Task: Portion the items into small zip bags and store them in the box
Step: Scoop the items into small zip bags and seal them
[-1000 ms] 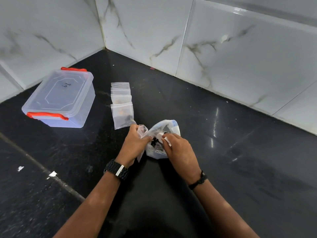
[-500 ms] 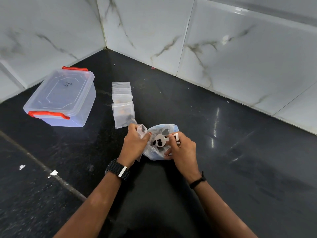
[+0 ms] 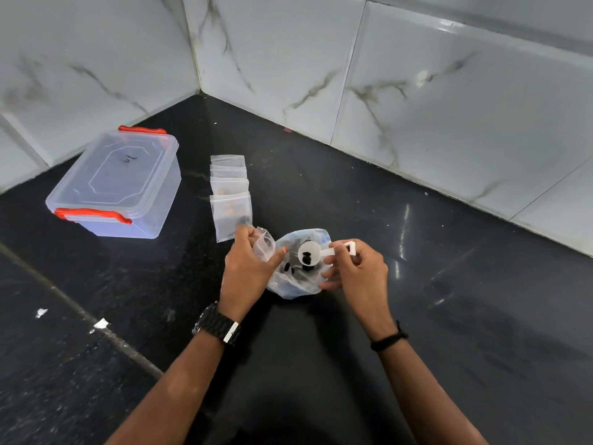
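White plastic is pinched between the thumb and curled fingers of the right hand [image 3: 356,271]: it is holding the handle of a small measuring scoop [image 3: 308,254], whose round bowl is carrying a few black pieces and hanging level over the mouth of a crumpled clear bag [image 3: 296,284] with more black pieces inside. The left hand [image 3: 245,271] is facing it, knuckles up, thumb and fingers pinching an empty small zip bag [image 3: 263,247] just beside the scoop. Both forearms are reaching in from below, a black watch [image 3: 217,326] on the left wrist and a thin black band [image 3: 388,338] on the right. Beyond the left hand, a row of zip bags [image 3: 230,194] is lying overlapped on the black countertop [image 3: 449,300]. Farther left, the clear box [image 3: 117,184] with red latches is sitting with its lid on, near the marble-tiled wall [image 3: 417,91].
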